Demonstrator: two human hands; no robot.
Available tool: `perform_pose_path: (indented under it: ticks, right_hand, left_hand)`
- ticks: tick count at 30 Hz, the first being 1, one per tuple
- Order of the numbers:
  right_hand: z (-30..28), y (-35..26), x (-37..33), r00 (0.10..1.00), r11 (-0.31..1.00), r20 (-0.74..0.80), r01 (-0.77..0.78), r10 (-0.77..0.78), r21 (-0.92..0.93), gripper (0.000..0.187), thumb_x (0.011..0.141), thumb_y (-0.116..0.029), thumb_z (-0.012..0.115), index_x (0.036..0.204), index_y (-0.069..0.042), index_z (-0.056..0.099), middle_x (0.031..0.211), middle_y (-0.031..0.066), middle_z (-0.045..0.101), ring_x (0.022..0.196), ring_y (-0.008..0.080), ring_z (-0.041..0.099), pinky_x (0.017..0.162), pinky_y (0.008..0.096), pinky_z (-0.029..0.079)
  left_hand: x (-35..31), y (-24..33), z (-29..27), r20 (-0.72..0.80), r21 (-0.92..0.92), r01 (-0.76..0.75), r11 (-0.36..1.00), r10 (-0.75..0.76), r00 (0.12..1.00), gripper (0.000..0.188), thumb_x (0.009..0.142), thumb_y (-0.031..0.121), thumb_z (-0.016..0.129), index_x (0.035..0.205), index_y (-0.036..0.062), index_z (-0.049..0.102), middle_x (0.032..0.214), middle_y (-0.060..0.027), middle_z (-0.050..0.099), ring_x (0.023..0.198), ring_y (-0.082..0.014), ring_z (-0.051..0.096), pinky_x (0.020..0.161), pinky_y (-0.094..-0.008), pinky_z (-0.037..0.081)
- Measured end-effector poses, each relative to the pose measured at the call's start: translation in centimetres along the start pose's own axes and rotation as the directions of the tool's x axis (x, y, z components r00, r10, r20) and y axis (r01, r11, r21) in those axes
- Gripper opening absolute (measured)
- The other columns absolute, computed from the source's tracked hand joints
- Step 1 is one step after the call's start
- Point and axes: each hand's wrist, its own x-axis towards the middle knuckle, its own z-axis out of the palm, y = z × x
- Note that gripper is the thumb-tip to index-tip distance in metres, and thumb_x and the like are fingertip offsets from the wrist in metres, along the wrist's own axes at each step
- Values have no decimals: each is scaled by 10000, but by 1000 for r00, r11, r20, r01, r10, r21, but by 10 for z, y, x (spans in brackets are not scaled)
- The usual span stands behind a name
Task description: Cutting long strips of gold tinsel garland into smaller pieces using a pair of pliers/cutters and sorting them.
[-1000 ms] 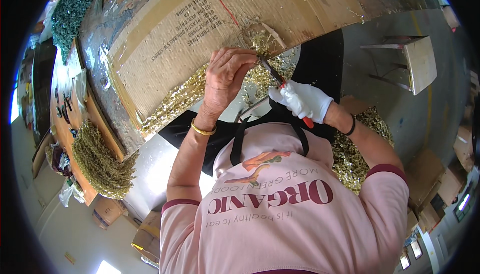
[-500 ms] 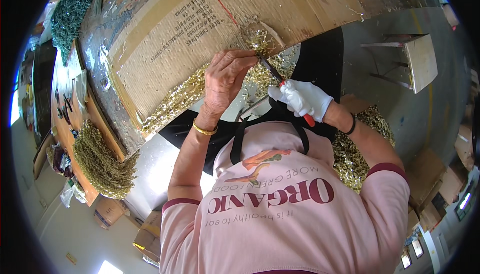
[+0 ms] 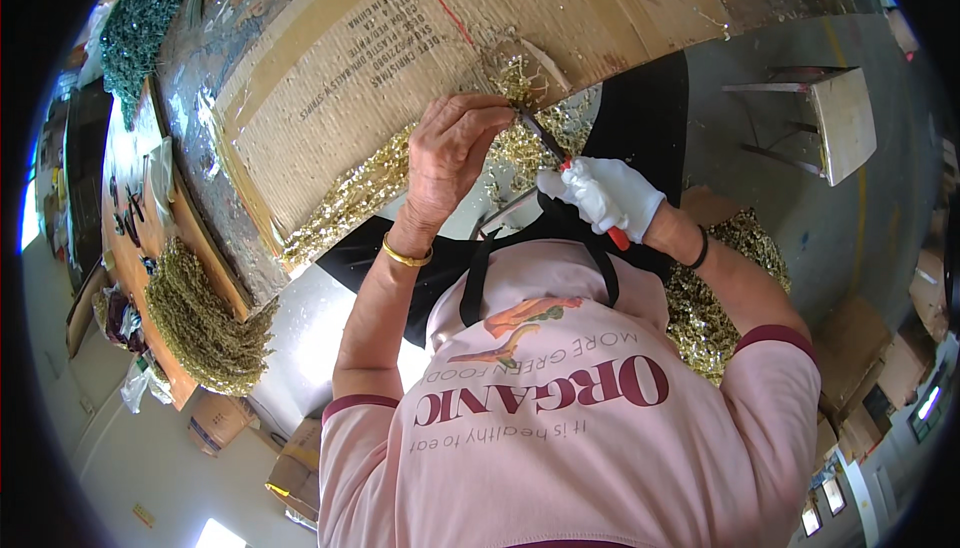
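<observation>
My left hand (image 3: 452, 153), bare and with a gold bangle at the wrist, is closed in a pinch at the cardboard's near edge. Its fingertips meet the jaw tips of the red-handled pliers (image 3: 543, 138); what they pinch is too small to make out. In a white glove, my right hand (image 3: 608, 196) is wrapped round the pliers' handles, with one red end showing below the palm. Glittering gold tinsel (image 3: 365, 188) runs along the cardboard's edge beside my left hand. More of it lies behind the pliers and over my lap.
A large flattened cardboard sheet (image 3: 330, 83) covers the worktable, torn near my hands. A gold tinsel bundle (image 3: 205, 323) hangs over the wooden board at left; another gold heap (image 3: 735, 258) lies by my right arm. Teal tinsel (image 3: 150, 33) is far left. A stool (image 3: 840, 126) stands right.
Both hands keep nearly the same place and grip. The pliers have barely shifted at my left fingertips.
</observation>
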Motion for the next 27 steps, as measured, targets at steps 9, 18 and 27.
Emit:
perform_pose_path:
  ticks: [9, 18, 27]
  right_hand:
    - [0, 22, -1, 989, 873, 85, -150, 125, 464, 195, 789, -121, 497, 965, -121, 581, 725, 87, 591, 632, 255, 596, 530, 337, 466]
    - [-35, -14, -8, 961, 906, -259, 19, 100, 422, 189, 897, -200, 494, 992, -39, 467, 813, 63, 555, 596, 120, 525, 531, 242, 449]
    - [-60, -47, 73, 921, 931, -348, 40, -174, -362, 330, 779, -263, 601, 966, -24, 471, 848, 168, 562, 791, 350, 581, 675, 374, 474]
  left_hand:
    - [0, 0, 0, 4, 1, 12, 1000, -12, 1000, 189, 700, 23, 655, 870, 88, 605, 900, -33, 617, 818, -215, 583, 706, -310, 456]
    - [0, 1, 1, 5, -8, 0, 1000, 0, 1000, 169, 709, 19, 649, 858, 82, 600, 902, -31, 617, 810, -212, 577, 700, -311, 446]
    - [-3, -2, 2, 6, 81, 23, 996, -23, 1000, 172, 688, -4, 652, 831, 67, 589, 867, -59, 588, 790, -226, 564, 693, -326, 443]
